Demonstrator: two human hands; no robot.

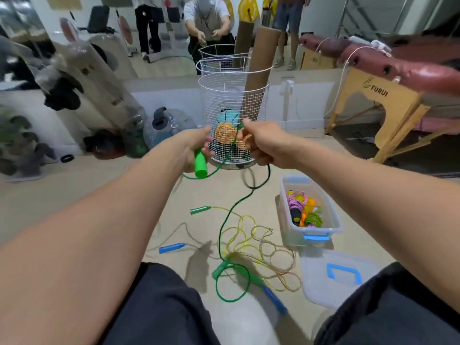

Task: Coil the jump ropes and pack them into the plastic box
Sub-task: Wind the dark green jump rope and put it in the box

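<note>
Left hand (193, 145): green handle (200, 162) is gripped in curled fingers.
Right hand (258, 145): green rope (225, 220) is pinched.
Plastic box (331, 217): near right, coiled ropes are held inside.

Left hand (193, 145) grips green plastic rope handle (200, 163); right hand (257, 146) pinches dark green cord (225, 221); clear plastic box (321, 232) on floor holds coiled ropes.

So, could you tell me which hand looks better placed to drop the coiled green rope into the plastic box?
Probably the right hand: the plastic box sits open on its side, below it.
</note>
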